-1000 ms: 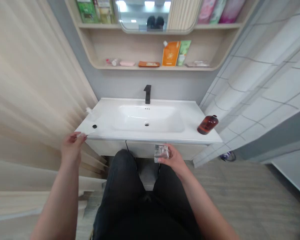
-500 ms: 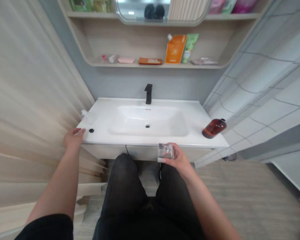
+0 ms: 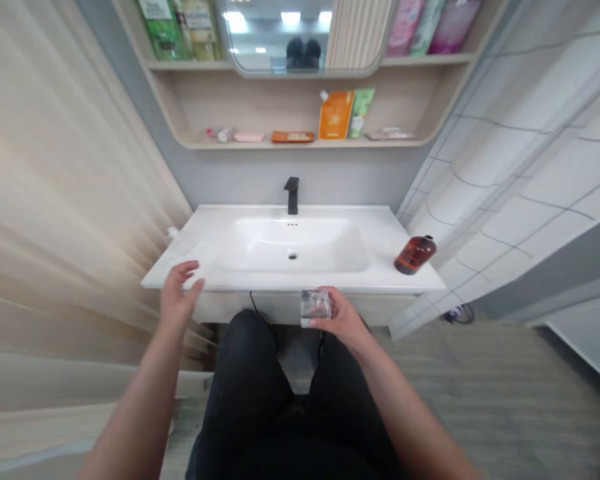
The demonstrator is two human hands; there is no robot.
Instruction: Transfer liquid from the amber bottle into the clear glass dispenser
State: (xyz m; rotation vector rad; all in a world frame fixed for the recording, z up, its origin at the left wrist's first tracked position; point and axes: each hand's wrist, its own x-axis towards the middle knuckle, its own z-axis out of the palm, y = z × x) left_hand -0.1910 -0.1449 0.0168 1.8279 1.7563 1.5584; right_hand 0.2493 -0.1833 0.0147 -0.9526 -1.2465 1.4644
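Note:
My right hand (image 3: 343,320) is closed on a small clear glass container (image 3: 315,307), held just below the front edge of the white sink counter (image 3: 380,233). My left hand (image 3: 179,297) hovers at the counter's front left corner with its fingers spread and nothing visible in it. A small white object (image 3: 173,233) lies at the counter's left edge, beyond that hand. An amber bottle (image 3: 414,255) lies tilted on the right side of the counter. The black faucet (image 3: 291,195) stands behind the basin (image 3: 300,243).
A wooden shelf (image 3: 300,142) above holds an orange pouch (image 3: 335,115), a green pouch and small flat items. Ribbed beige wall panels stand close on the left and a tiled wall on the right. My dark trousers fill the bottom centre.
My left hand left the counter's left corner, shifted right and spread its fingers; the small black cap seen there earlier is no longer visible. The right hand kept the clear container.

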